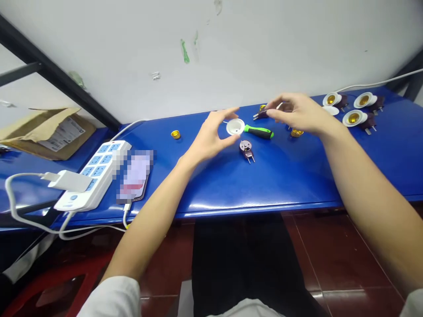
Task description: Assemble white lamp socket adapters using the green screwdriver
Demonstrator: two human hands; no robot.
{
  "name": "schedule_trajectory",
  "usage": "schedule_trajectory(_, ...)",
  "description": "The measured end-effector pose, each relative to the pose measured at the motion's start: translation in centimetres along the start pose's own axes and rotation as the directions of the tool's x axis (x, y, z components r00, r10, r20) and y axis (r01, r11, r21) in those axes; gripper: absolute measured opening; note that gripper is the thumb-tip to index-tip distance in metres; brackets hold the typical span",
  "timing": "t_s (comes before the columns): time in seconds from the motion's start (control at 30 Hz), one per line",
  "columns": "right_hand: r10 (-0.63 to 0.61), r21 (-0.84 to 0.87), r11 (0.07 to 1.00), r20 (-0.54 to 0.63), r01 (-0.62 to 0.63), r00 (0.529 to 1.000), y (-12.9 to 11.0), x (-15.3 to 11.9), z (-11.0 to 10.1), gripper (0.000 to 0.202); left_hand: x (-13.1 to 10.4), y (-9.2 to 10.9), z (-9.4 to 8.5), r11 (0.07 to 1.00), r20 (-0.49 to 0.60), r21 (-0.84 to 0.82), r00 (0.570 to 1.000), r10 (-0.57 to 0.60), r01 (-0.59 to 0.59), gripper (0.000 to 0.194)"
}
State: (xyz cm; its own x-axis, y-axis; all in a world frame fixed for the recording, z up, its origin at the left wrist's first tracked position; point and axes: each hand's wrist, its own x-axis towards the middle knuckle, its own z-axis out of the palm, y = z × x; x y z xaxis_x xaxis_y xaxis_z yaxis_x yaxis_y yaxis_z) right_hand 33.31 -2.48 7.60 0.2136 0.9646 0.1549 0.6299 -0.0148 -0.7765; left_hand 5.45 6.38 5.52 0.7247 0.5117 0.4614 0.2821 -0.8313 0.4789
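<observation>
My left hand [214, 136] has its thumb and fingers spread around a white lamp-holder shell [235, 127]; I cannot tell whether they touch it. Just right of that shell lies a screwdriver [259, 132] with a green and black handle. A dark brown plug base [246, 149] with two metal prongs rests below the shell. Further right, my right hand [297, 112] is closed at the fingertips on the end of another brown plug base [261, 115], its prongs pointing left. Gold threaded sleeves [296, 132] lie beneath and behind this hand, partly hidden.
Several assembled lamp holders [355, 117] stand on the blue table [211, 189] at the right. One gold threaded sleeve [176, 134] lies left of my left hand. A phone [135, 176], a white power strip [95, 176] and a cardboard box [56, 132] are at the left.
</observation>
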Motion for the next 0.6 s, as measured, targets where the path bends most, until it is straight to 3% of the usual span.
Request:
schedule_trajectory(0.1,-0.111,-0.02,0.993,0.213,0.118,0.971,-0.2,-0.5,0.0,0.042,-0.2,1.7,0.4,0.995,0.07,-0.023,0.993,0.099,-0.097,0.065)
schedule_trajectory(0.17,-0.185,-0.034,0.977,0.363,0.211,0.913,0.0,-0.6,0.0,0.055,-0.3,2.1,0.8,0.991,0.112,-0.028,0.985,0.13,-0.127,0.063)
schedule_trajectory(0.3,-0.139,-0.072,0.973,0.578,0.22,0.804,0.6,-0.5,0.6,0.085,-0.4,1.9,1.3,0.991,0.178,-0.035,0.975,0.131,-0.127,0.062)
schedule_trajectory(0.43,-0.125,-0.108,0.962,0.64,0.25,0.758,0.8,-0.4,2.0,0.093,-0.4,2.0,1.4,0.99,0.21,-0.033,0.967,0.143,-0.14,0.061)
schedule_trajectory(0.6,-0.16,-0.086,0.958,0.627,0.272,0.762,0.9,-0.2,3.2,0.086,-0.3,2.1,1.3,0.985,0.218,-0.03,0.961,0.171,-0.169,0.061)
